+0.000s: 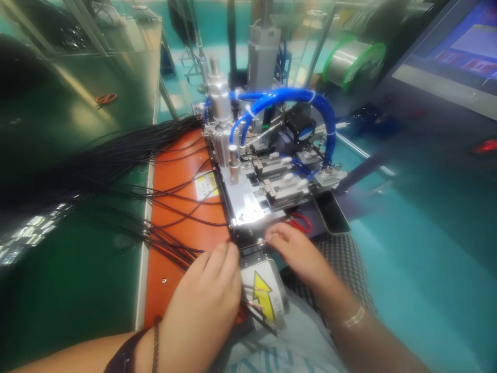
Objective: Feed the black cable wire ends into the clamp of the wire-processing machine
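My left hand [205,295] is closed over a few thin black wires [186,248] at the front of a benchtop wire-processing machine [248,207], and wire ends stick out beneath it. My right hand [295,254] rests at the machine's near edge, its fingertips against the metal plate. Whether those fingers pinch anything is hidden. A long bundle of black wires [104,166] fans across an orange mat [182,171] towards my hands. A white guard with a yellow arrow label [262,295] sits between my hands.
Blue pneumatic tubes [295,101] and a silver cylinder [219,98] rise from the machine. Red wires [298,223] and a small metal tray [332,212] lie right of it. Red-handled scissors [106,98] lie on the green bench [70,269]. A solder spool [353,62] and a monitor [450,52] stand behind.
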`<state>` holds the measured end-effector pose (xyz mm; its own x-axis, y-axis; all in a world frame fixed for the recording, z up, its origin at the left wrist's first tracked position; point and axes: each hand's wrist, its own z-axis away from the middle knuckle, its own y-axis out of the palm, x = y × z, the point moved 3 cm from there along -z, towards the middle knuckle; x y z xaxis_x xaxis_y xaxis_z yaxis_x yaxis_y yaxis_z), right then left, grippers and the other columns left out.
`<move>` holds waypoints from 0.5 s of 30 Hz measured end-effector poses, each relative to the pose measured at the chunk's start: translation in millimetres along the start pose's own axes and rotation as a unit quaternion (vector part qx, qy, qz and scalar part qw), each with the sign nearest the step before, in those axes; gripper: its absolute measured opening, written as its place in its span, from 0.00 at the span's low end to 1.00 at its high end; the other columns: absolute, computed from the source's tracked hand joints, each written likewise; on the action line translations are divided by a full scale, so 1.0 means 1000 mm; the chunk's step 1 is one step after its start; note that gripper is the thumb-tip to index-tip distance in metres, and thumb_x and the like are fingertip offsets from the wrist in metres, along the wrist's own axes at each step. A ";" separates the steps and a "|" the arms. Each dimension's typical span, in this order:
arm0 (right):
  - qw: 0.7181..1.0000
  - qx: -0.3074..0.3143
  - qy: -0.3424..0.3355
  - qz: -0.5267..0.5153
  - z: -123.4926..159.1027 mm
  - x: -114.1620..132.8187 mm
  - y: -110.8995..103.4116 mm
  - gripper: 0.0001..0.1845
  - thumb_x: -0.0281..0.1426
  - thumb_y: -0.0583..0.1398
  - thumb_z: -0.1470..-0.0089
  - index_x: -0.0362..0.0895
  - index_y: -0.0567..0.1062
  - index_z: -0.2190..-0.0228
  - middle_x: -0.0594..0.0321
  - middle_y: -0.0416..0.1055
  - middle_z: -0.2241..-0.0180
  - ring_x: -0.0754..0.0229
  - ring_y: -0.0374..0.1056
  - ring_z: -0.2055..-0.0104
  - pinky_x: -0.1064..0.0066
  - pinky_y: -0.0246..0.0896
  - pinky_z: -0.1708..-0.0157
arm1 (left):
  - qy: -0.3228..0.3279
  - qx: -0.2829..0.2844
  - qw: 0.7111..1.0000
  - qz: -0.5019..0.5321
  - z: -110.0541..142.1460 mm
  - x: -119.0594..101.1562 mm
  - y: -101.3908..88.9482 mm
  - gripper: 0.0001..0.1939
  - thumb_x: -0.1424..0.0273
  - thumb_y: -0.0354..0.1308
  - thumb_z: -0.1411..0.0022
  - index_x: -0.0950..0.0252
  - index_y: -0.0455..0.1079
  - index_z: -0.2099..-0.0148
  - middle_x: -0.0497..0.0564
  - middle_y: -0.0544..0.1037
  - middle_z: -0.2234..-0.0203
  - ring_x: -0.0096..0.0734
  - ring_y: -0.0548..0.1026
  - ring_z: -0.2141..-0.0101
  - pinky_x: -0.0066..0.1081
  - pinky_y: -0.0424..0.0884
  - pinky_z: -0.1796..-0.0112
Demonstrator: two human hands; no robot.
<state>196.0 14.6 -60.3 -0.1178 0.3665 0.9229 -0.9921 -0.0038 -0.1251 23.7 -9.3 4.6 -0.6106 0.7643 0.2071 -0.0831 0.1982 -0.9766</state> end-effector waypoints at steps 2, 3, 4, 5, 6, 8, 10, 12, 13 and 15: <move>0.998 -0.026 -0.046 0.042 0.006 0.002 -0.007 0.05 0.33 0.57 0.46 0.44 0.70 0.67 0.69 0.63 0.77 0.64 0.60 0.74 0.72 0.56 0.73 | -0.001 0.004 1.000 -0.006 0.001 -0.001 -0.001 0.21 0.81 0.49 0.50 0.73 0.72 0.54 0.64 0.73 0.57 0.49 0.71 0.59 0.44 0.72 0.62; 0.994 -0.033 -0.077 0.067 0.011 0.005 -0.010 0.05 0.33 0.57 0.45 0.45 0.70 0.65 0.70 0.62 0.77 0.64 0.61 0.74 0.72 0.56 0.73 | -0.006 0.013 1.000 -0.009 0.001 0.000 -0.001 0.20 0.81 0.49 0.50 0.72 0.73 0.55 0.63 0.74 0.60 0.48 0.72 0.63 0.44 0.72 0.64; 0.988 -0.027 -0.118 0.098 0.016 0.009 -0.012 0.06 0.32 0.57 0.45 0.46 0.70 0.63 0.69 0.63 0.76 0.63 0.61 0.73 0.72 0.57 0.72 | -0.013 0.023 1.000 -0.011 0.001 0.000 -0.001 0.19 0.81 0.50 0.50 0.72 0.73 0.56 0.62 0.74 0.64 0.46 0.72 0.66 0.43 0.72 0.67; 0.976 -0.002 -0.171 0.136 0.022 0.014 -0.013 0.07 0.30 0.57 0.44 0.46 0.70 0.62 0.67 0.66 0.74 0.63 0.63 0.71 0.71 0.59 0.70 | -0.019 0.031 0.999 -0.010 0.001 0.001 -0.001 0.19 0.82 0.50 0.50 0.72 0.73 0.56 0.60 0.74 0.67 0.45 0.72 0.68 0.41 0.72 0.69; 0.955 0.037 -0.233 0.178 0.028 0.020 -0.011 0.09 0.28 0.57 0.44 0.47 0.71 0.60 0.65 0.68 0.70 0.62 0.64 0.68 0.70 0.60 0.67 | -0.023 0.035 0.999 -0.007 0.000 0.001 -0.001 0.20 0.82 0.51 0.51 0.73 0.72 0.54 0.59 0.74 0.69 0.43 0.71 0.69 0.40 0.72 0.70; 0.894 0.116 -0.348 0.258 0.041 0.029 -0.004 0.13 0.26 0.57 0.43 0.49 0.72 0.56 0.62 0.71 0.64 0.60 0.65 0.63 0.68 0.60 0.62 | -0.025 0.034 0.999 0.003 -0.001 0.002 -0.001 0.24 0.80 0.52 0.51 0.75 0.69 0.49 0.57 0.73 0.70 0.42 0.71 0.70 0.40 0.72 0.70; 0.843 0.148 -0.418 0.306 0.050 0.034 0.003 0.14 0.25 0.55 0.41 0.50 0.72 0.55 0.61 0.72 0.63 0.60 0.64 0.62 0.67 0.60 0.61 | -0.025 0.034 0.999 0.006 -0.001 0.003 0.000 0.26 0.80 0.53 0.51 0.77 0.67 0.47 0.56 0.73 0.71 0.41 0.71 0.71 0.40 0.72 0.70; 0.830 0.126 -0.442 0.315 0.051 0.033 0.010 0.13 0.25 0.54 0.40 0.48 0.73 0.56 0.61 0.73 0.64 0.60 0.64 0.64 0.67 0.61 0.63 | -0.024 0.042 0.999 0.008 -0.002 0.006 0.002 0.25 0.81 0.53 0.51 0.77 0.68 0.48 0.56 0.73 0.71 0.41 0.71 0.71 0.40 0.72 0.69; 0.833 0.109 -0.446 0.308 0.050 0.032 0.013 0.12 0.25 0.54 0.40 0.47 0.73 0.57 0.61 0.73 0.64 0.60 0.64 0.64 0.67 0.61 0.64 | -0.023 0.047 0.999 0.009 -0.003 0.007 0.003 0.24 0.82 0.52 0.51 0.76 0.68 0.49 0.57 0.74 0.70 0.42 0.71 0.70 0.40 0.72 0.68; 0.847 0.071 -0.443 0.287 0.046 0.030 0.017 0.10 0.26 0.54 0.40 0.45 0.73 0.58 0.60 0.74 0.65 0.60 0.64 0.64 0.67 0.62 0.63 | -0.026 0.045 0.999 0.011 -0.006 0.012 0.005 0.23 0.83 0.52 0.50 0.75 0.68 0.49 0.61 0.75 0.62 0.45 0.72 0.65 0.41 0.72 0.65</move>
<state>173.8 -17.2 -18.5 -0.5049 -0.5741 0.6446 -0.7491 -0.0796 -0.6577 20.9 4.5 2.1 -0.6524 0.7352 0.1843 -0.1375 0.1243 -0.9827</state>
